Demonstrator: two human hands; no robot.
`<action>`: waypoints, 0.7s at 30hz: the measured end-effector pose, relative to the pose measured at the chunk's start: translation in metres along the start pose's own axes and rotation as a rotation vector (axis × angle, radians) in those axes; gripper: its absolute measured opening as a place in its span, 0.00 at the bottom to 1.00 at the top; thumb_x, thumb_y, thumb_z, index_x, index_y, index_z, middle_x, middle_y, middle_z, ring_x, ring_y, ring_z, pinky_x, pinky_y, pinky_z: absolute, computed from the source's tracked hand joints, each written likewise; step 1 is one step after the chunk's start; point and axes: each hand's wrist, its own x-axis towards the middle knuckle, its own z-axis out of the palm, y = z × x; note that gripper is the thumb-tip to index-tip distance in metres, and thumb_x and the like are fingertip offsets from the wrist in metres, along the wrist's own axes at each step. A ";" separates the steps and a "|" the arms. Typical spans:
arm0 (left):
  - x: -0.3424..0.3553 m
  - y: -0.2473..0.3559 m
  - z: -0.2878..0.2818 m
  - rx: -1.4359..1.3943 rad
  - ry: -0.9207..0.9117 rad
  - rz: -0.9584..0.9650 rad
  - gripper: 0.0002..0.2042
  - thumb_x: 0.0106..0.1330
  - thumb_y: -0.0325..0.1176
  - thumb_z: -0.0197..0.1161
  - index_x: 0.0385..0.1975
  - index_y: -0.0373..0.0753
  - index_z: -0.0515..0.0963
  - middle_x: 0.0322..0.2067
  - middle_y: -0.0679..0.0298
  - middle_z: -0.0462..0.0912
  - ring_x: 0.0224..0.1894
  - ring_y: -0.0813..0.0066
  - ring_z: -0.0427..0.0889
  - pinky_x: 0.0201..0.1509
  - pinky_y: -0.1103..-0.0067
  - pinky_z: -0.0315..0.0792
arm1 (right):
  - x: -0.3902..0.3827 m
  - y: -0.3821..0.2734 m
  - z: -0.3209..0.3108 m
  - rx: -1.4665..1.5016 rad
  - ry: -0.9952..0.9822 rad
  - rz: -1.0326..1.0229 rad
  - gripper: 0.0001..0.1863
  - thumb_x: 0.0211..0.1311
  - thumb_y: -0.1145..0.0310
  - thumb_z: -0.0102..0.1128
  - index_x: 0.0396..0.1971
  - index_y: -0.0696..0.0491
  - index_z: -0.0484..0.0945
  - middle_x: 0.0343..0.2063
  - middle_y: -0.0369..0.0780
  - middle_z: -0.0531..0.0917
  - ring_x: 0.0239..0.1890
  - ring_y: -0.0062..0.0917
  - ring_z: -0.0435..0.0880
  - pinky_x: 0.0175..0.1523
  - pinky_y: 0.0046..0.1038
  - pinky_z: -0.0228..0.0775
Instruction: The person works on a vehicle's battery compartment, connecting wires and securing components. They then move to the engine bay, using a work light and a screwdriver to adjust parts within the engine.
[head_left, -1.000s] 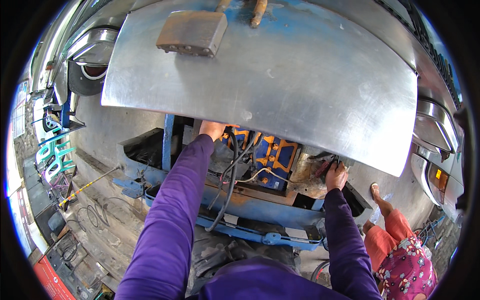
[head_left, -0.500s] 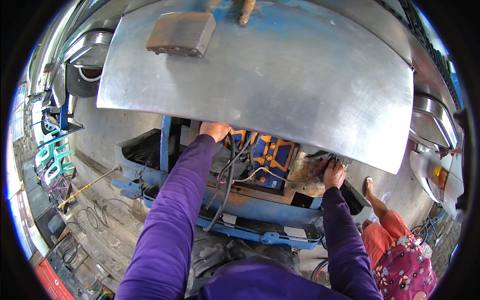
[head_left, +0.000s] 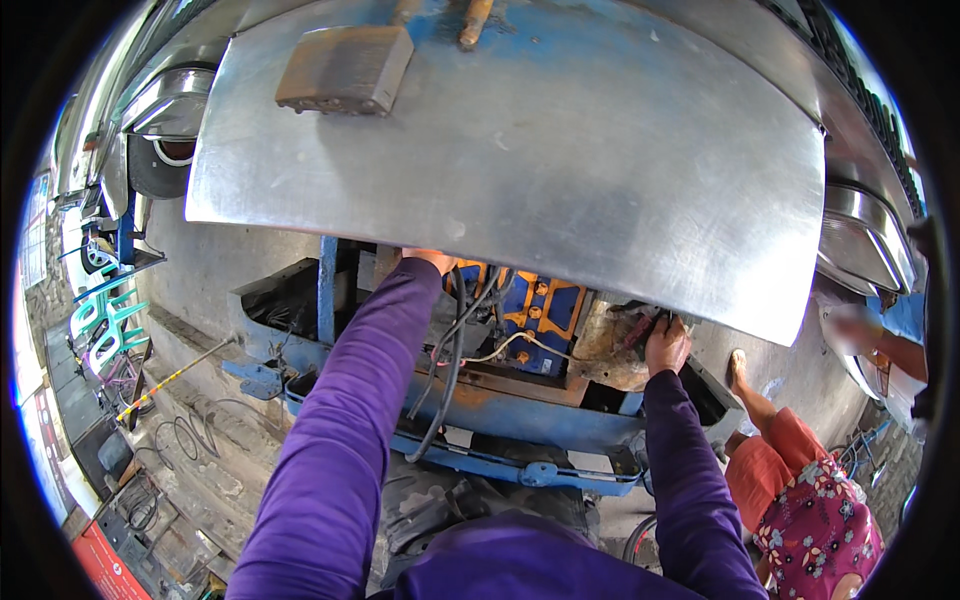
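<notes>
- Your left hand point(head_left: 427, 259) is near centre, toward 10 o'clock, fingers hidden under the metal sheet point(head_left: 500, 160); I can't tell its opening or hold.
- The sheet fills 12 o'clock.
- Your right hand point(head_left: 668, 347), between 3 and 4 o'clock, has curled fingers at the sheet's lower edge; I can't tell its hold.
- Between your hands, the blue-and-orange battery point(head_left: 540, 315); black cable point(head_left: 456, 362) at its 8 o'clock.

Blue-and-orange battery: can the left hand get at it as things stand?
Probably yes. The left hand is close by, at the edge of the metal panel, and the battery's near part shows past that edge. Dark cables hang between them, though, so it would likely need to go around those.
</notes>
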 end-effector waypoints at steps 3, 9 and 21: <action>0.004 -0.005 0.006 -0.013 0.013 -0.003 0.16 0.65 0.42 0.69 0.49 0.45 0.86 0.49 0.55 0.87 0.53 0.48 0.85 0.57 0.59 0.79 | 0.000 0.000 0.000 -0.006 0.000 -0.008 0.19 0.70 0.59 0.53 0.39 0.61 0.82 0.38 0.62 0.85 0.45 0.62 0.83 0.52 0.57 0.74; -0.035 -0.047 -0.014 -0.111 0.201 0.061 0.16 0.64 0.41 0.70 0.49 0.44 0.85 0.50 0.54 0.87 0.53 0.48 0.84 0.57 0.59 0.78 | 0.002 -0.002 -0.005 -0.025 -0.043 0.012 0.19 0.71 0.59 0.54 0.37 0.62 0.81 0.38 0.63 0.85 0.45 0.62 0.83 0.51 0.56 0.74; -0.200 -0.027 -0.039 -0.352 0.259 -0.265 0.13 0.69 0.33 0.68 0.49 0.34 0.82 0.49 0.47 0.80 0.49 0.45 0.83 0.56 0.61 0.77 | 0.007 0.003 -0.008 0.129 -0.141 0.158 0.20 0.72 0.57 0.58 0.36 0.62 0.82 0.29 0.54 0.86 0.34 0.47 0.86 0.43 0.44 0.76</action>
